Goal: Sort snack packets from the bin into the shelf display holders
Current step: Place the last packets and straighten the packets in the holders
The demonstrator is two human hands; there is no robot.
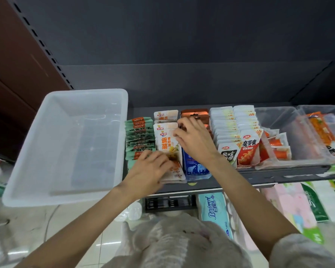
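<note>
A clear plastic bin (pixel 37 151) sits at the left end of the shelf, and I see no packets in it. Beside it stand rows of packets: green ones (pixel 138 132), white-and-orange ones (pixel 166 140), a blue packet (pixel 195 167). My left hand (pixel 149 167) presses on the lower front of the white-and-orange row. My right hand (pixel 191 138) pinches the top right corner of the front white-and-orange packet. Orange packets (pixel 194 113) stand behind my right hand, partly hidden.
To the right stand white packets (pixel 232 120), red ones (pixel 247 149), and clear display holders (pixel 290 132) with orange sticks. The dark shelf edge (pixel 278 175) runs in front. Tissue packs (pixel 217 211) lie on the lower shelf. The dark back panel rises behind.
</note>
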